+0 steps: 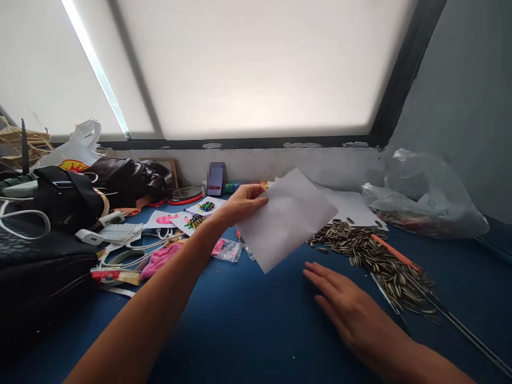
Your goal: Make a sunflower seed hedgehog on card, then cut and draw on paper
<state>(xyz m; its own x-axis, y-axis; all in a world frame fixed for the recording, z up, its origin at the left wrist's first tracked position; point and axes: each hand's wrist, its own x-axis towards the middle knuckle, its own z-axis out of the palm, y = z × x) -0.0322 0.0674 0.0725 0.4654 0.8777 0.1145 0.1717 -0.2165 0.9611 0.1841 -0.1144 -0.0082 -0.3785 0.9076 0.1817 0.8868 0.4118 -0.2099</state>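
My left hand [247, 202] pinches a white sheet of paper [288, 221] by its left edge. The sheet is held tilted above the blue table [240, 320]. Low over the tabletop, or resting on it, my right hand [340, 298] is open with its fingers stretched out, and nothing shows in it. Just beyond and to the right of that hand lies a heap of striped sunflower seeds [360, 245]. An orange stick-like strip [396, 252] and thin metal rods [460, 325] lie in and beside the seeds.
More white paper [348, 207] lies behind the seeds, near a clear plastic bag [432, 197]. At the left are a black bag [48, 288], white cables and chargers [90, 236], and pink knit cloth [160, 260]. Small colourful pieces [194, 221] sit on paper. A phone [216, 178] leans against the wall.
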